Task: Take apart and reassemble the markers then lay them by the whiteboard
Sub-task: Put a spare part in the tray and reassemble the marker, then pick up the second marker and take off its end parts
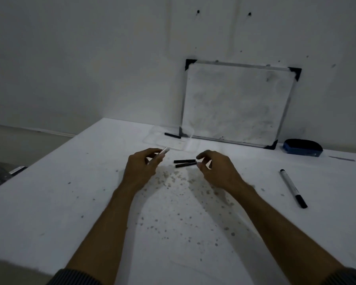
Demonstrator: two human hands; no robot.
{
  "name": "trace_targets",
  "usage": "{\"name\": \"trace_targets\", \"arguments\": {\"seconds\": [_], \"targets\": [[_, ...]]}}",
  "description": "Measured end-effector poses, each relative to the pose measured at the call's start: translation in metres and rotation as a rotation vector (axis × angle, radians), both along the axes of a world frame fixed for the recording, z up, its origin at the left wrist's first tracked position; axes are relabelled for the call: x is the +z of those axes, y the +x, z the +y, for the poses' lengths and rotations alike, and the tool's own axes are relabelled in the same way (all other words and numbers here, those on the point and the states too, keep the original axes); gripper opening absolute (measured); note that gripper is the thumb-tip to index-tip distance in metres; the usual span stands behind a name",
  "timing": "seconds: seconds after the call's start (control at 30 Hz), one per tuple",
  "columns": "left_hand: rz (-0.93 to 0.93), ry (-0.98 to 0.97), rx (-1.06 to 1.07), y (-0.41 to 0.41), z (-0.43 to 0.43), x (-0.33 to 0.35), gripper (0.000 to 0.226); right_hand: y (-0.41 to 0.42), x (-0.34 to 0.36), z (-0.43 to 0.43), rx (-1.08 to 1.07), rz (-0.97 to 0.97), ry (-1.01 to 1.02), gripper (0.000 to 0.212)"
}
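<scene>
My left hand (146, 167) is closed around a pale marker barrel (164, 150), whose end sticks out past my fingers. My right hand (214, 167) hovers with fingers curled apart, its fingertips just right of two short black marker parts (185, 163) lying side by side on the white table (70, 202). Another black part (172, 135) lies at the lower left corner of the whiteboard (234, 103), which leans against the wall. A whole marker (293, 188) with a black cap lies to the right.
A clear plastic tray (169, 138) sits in front of the whiteboard's left corner. A blue eraser (302, 148) rests at the board's right. Grey ink specks stain the table's middle. The table's left edge drops off to the floor.
</scene>
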State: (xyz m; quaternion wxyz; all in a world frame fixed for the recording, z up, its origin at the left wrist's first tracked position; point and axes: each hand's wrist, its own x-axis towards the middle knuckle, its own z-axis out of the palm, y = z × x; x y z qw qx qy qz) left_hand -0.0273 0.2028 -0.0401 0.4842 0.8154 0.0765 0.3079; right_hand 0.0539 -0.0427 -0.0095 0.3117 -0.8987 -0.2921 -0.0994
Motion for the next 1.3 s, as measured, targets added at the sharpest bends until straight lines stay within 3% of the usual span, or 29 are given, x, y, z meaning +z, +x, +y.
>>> {"name": "trace_targets", "arguments": {"seconds": [0.17, 0.27, 0.4, 0.57, 0.73, 0.8, 0.93, 1.07, 1.17, 1.3], "targets": [[0.020, -0.015, -0.027, 0.005, 0.004, -0.003, 0.009, 0.033, 0.006, 0.042, 0.018, -0.031, -0.182, 0.024], [0.048, 0.021, -0.024, 0.008, 0.006, -0.005, 0.021, 0.044, 0.015, 0.061, 0.030, -0.062, -0.307, 0.023], [0.061, 0.036, -0.022, 0.010, 0.007, -0.006, 0.025, 0.058, 0.025, 0.074, 0.080, 0.104, -0.456, 0.022], [0.085, 0.033, -0.016, 0.011, 0.007, -0.006, 0.029, 0.072, 0.026, 0.071, 0.180, 0.205, -0.446, 0.023], [0.083, 0.043, -0.006, 0.010, 0.007, -0.005, 0.029, 0.070, 0.021, 0.066, 0.221, 0.179, -0.442, 0.023], [0.075, 0.043, -0.001, 0.009, 0.005, -0.003, 0.029, 0.063, 0.024, 0.062, 0.197, 0.145, -0.358, 0.025], [0.024, 0.124, -0.043, 0.007, -0.017, 0.012, 0.028, 0.036, 0.035, 0.027, 0.126, 0.028, 0.034, 0.021], [-0.095, 0.231, -0.232, 0.001, -0.062, 0.025, 0.025, -0.003, 0.032, -0.032, 0.122, 0.081, 0.283, 0.007], [-0.066, 0.148, -0.331, 0.000, -0.104, 0.019, 0.023, -0.022, 0.020, -0.069, 0.054, 0.095, 0.454, 0.006], [-0.050, 0.370, -0.349, 0.025, -0.131, 0.022, 0.028, -0.025, -0.001, -0.105, -0.075, 0.383, 0.769, 0.016]]}}
